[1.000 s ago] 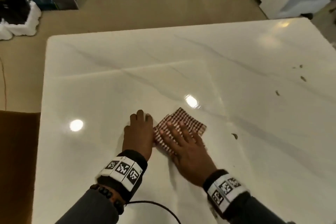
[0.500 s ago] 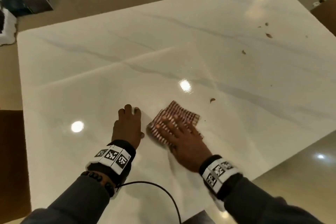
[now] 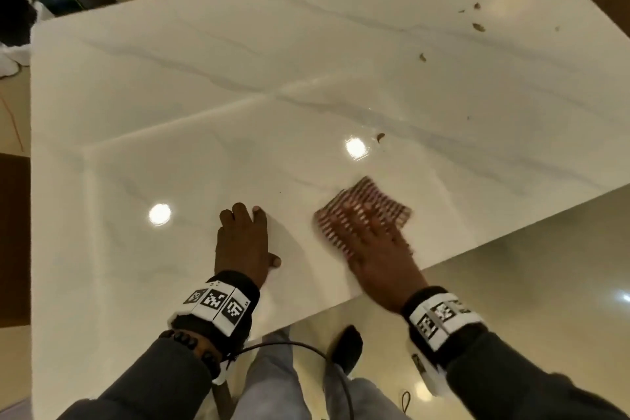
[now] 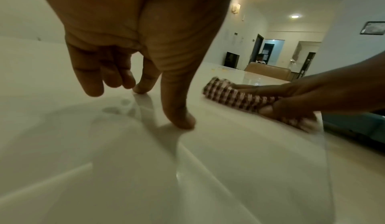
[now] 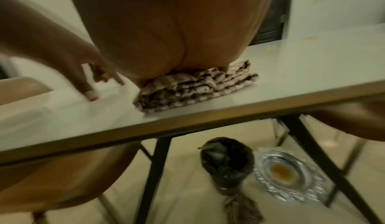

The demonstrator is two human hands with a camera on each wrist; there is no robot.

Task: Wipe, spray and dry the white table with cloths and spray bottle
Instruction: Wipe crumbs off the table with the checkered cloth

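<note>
A folded red-and-white checked cloth (image 3: 366, 206) (image 4: 233, 98) (image 5: 193, 88) lies on the white marble table (image 3: 238, 78) near its front right edge. My right hand (image 3: 375, 242) presses flat on the cloth with straight fingers, blurred by motion. My left hand (image 3: 243, 239) (image 4: 133, 82) rests on the bare tabletop to the cloth's left, fingertips and thumb touching the surface, holding nothing. No spray bottle shows in any view.
Brown crumbs (image 3: 477, 26) are scattered on the far right of the table, one crumb (image 3: 380, 137) beyond the cloth. Under the table stand a lined bin (image 5: 227, 163), a glass ashtray (image 5: 285, 173) and tan chairs (image 5: 52, 178). A cable (image 3: 306, 348) hangs by my legs.
My right hand has slid the cloth to the right, away from the left hand and toward the table's front edge. The left hand stays planted. My head has tilted down.
</note>
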